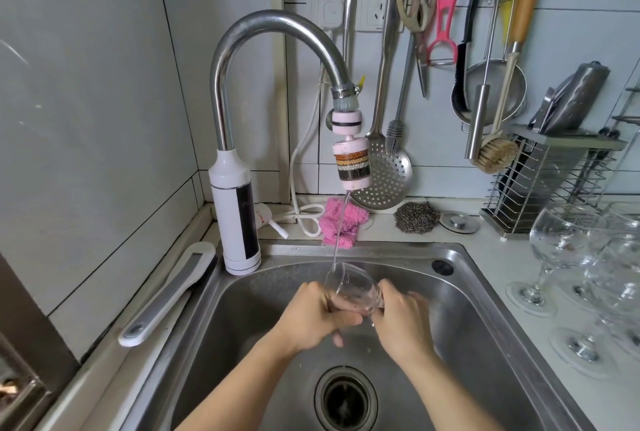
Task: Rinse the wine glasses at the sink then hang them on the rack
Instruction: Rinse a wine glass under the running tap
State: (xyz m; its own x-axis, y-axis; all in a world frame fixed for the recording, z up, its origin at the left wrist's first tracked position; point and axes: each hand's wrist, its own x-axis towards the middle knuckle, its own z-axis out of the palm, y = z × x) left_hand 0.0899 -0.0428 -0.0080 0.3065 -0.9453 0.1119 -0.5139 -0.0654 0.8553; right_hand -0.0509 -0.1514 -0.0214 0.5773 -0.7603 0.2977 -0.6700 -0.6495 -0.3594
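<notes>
A clear wine glass (349, 287) is held tilted over the steel sink (491, 323), its mouth turned up to the left under a thin stream of water from the faucet (277, 25). My left hand (311, 320) grips the bowl from the left. My right hand (401, 320) holds its right side near the stem; the stem and foot are hidden behind my hands. Several other wine glasses (561, 250) stand upright on the counter at the right. No hanging rack for glasses is in view.
A pink cloth (341, 223), steel scourer (417, 217) and sink plug (459, 222) lie behind the sink. Utensils hang on the wall, including a slotted spoon (384, 181) and scissors (417, 5). A wire holder (550, 185) stands at back right. The drain (344, 399) sits below my hands.
</notes>
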